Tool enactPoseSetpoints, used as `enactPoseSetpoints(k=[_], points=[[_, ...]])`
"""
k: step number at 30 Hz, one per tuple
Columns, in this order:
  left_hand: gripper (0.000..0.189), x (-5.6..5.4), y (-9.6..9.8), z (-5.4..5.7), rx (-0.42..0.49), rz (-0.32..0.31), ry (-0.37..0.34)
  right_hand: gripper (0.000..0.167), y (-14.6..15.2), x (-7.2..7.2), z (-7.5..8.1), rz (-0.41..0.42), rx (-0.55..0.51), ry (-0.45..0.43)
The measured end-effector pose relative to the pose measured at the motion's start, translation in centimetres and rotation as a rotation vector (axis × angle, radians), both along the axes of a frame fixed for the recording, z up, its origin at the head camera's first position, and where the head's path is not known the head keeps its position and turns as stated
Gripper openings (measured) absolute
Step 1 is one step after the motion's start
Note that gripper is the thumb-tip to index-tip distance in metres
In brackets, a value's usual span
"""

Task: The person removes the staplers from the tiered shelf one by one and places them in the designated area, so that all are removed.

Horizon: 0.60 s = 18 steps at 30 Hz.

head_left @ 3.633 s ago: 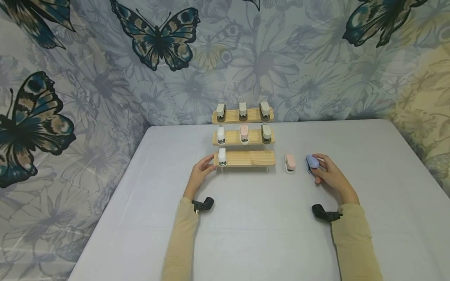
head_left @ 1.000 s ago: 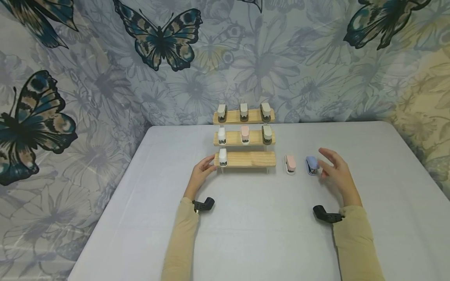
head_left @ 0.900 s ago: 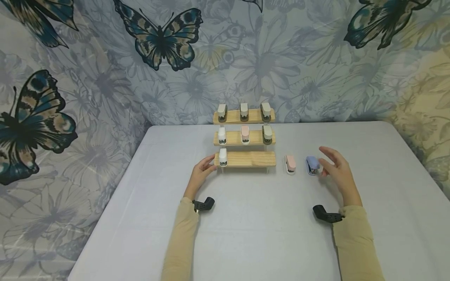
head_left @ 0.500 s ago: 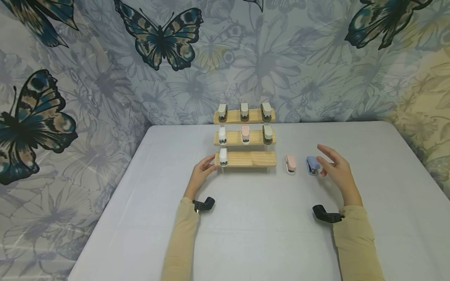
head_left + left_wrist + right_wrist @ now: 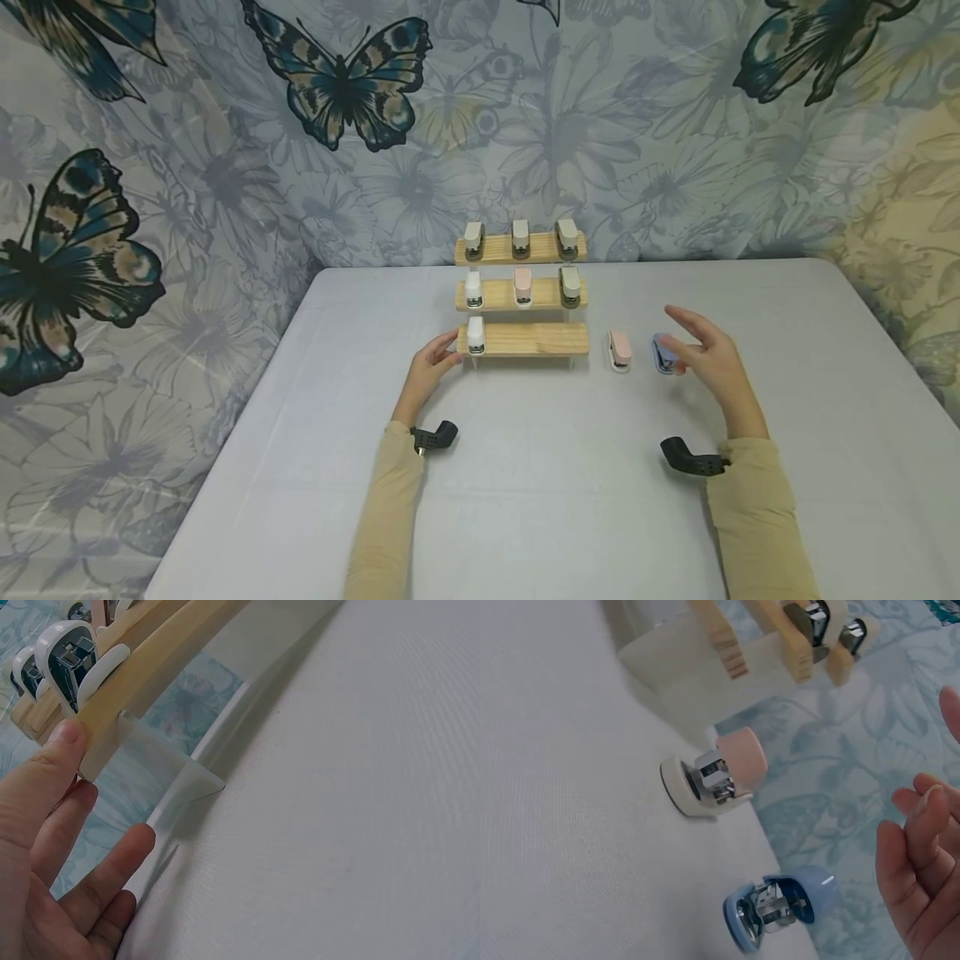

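Note:
My left hand (image 5: 431,367) grips the left end of the lowest tier of a wooden three-tier display stand (image 5: 536,340). In the left wrist view, its thumb lies on the board's corner and the index finger is tucked behind, just below a white mini stapler (image 5: 67,656). My right hand (image 5: 712,360) hovers with fingers spread at a blue mini stapler (image 5: 663,360), partly covering it in the head view. The right wrist view shows a gap between those fingers and the blue stapler (image 5: 816,898). Left of it stands a pink mini stapler (image 5: 619,347).
The upper tiers (image 5: 497,293) carry several staplers in pale tones, one of them pink (image 5: 522,285). A white cloth covers the table (image 5: 555,492). Behind it hangs a backdrop (image 5: 420,192) printed with flowers and butterflies.
At first my right hand held the blue stapler. It let go and drew off to the right, then moved back left over it. My left hand has kept its hold on the stand.

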<state>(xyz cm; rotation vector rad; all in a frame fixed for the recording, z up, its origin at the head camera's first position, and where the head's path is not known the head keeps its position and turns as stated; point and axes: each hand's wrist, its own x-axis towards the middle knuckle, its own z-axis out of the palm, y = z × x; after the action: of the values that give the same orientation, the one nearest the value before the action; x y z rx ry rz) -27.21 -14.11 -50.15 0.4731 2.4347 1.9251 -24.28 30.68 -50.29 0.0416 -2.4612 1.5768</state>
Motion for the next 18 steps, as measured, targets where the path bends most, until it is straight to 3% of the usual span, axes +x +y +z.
enactPoseSetpoints(k=[4,14,18], points=[[0.051,0.0,0.0,-0.1,0.008,0.000,0.002,0.062,-0.7,0.0,0.0,0.020,0.055,-0.034],[0.051,-0.2,0.0,-0.2,0.018,-0.002,-0.006,0.070,-2.8,0.0,0.5,0.081,0.059,-0.013],[0.048,0.7,0.2,1.4,0.012,-0.021,-0.016,0.071,-3.5,0.0,0.5,0.101,0.046,0.006]])
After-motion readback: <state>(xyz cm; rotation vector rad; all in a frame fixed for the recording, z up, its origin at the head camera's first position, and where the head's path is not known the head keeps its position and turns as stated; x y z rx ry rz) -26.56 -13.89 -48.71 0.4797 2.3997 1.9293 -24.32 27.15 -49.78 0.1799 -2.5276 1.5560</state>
